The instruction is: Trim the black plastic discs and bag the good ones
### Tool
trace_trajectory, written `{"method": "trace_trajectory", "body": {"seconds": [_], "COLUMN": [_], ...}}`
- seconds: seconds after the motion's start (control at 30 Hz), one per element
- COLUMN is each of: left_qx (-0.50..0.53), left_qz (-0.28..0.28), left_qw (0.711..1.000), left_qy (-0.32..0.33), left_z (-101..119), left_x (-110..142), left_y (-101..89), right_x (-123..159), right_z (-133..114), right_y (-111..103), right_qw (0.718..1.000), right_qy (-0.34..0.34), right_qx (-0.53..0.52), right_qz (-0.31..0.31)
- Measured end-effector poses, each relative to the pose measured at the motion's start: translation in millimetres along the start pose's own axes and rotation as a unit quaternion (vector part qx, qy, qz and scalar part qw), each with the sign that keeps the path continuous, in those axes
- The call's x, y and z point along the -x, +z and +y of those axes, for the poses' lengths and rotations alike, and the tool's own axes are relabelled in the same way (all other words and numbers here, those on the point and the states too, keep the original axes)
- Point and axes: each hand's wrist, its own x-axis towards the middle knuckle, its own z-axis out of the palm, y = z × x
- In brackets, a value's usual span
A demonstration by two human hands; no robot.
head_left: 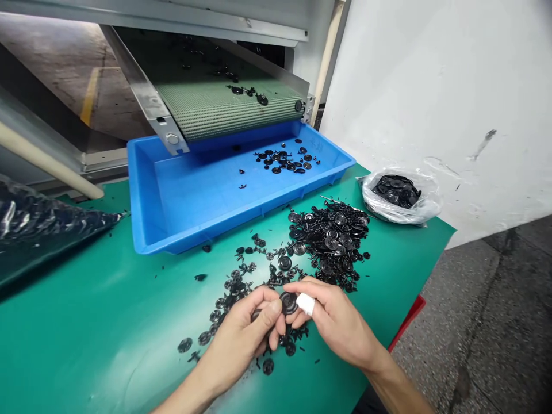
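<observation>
At the far left, a black plastic bag (30, 221) lies on the green table top (64, 351). Behind it, a blue plastic tray (140, 201) stands under the end of a green conveyor belt (215, 109), and small black parts (284, 161) lie inside the tray. Near the middle, the left hand (241, 339) is closed, and its thumb presses one edge of a round black plastic part (288, 303). This part has no clear long axis. It stands tilted between both hands, just right of the left thumb. The right hand (336, 325), with white tape (305, 303) on one finger, pinches the other edge, so neither hand is clearly nearer. Further right lie a heap of black parts (332, 241) and a clear plastic bag (425, 201).
</observation>
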Motion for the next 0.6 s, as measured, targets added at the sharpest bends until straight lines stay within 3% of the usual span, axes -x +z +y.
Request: {"method": "trace_trajectory", "body": {"seconds": [0.1, 0.2, 0.3, 0.47, 0.6], "left_qx": [-0.001, 0.001, 0.023, 0.109, 0.123], "left_qz": [0.004, 0.004, -0.009, -0.007, -0.01], "left_qw": [1.0, 1.0, 1.0, 0.994, 0.992], "left_qy": [-0.006, -0.006, -0.013, -0.019, -0.019], "left_z": [2, 3, 1, -5, -2], "left_x": [2, 6, 7, 4, 6], "left_y": [2.3, 5.6, 6.9, 3.3, 4.6], "right_x": [7, 13, 17, 12, 2], "right_z": [-3, -3, -4, -3, 0], "right_y": [1, 6, 12, 19, 20], "right_qw": [0.997, 0.991, 0.984, 0.984, 0.995], "right_qy": [-0.02, -0.025, -0.08, -0.124, -0.098], "right_qx": [0.07, 0.126, 0.156, 0.127, 0.034], "right_qz": [-0.007, 0.032, 0.029, 0.027, -0.003]}}
